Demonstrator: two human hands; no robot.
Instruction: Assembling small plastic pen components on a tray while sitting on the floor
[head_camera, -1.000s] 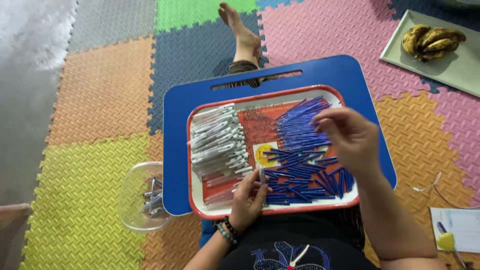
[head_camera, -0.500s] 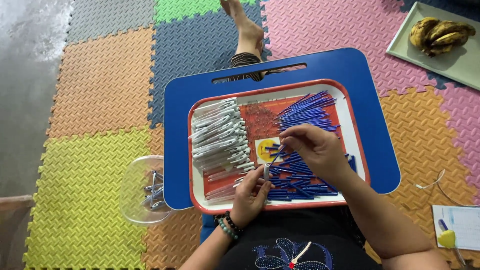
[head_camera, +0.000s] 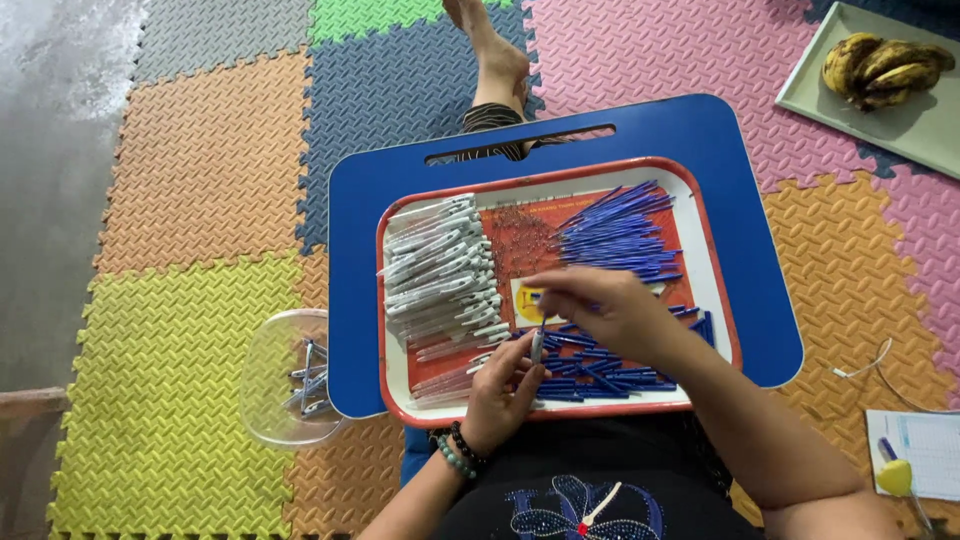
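Pinching a white pen barrel upright between them, the left hand and right hand meet over the red-rimmed tray, fingers pressed on it, between white barrels and blue refills on the blue surface.

Home floor: colourful foam mats

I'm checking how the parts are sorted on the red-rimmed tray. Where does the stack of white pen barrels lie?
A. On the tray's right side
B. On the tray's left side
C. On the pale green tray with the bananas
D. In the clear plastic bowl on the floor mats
B: the white pen barrels are stacked along the left side of the red-rimmed tray, while the blue pen parts fill its right side.
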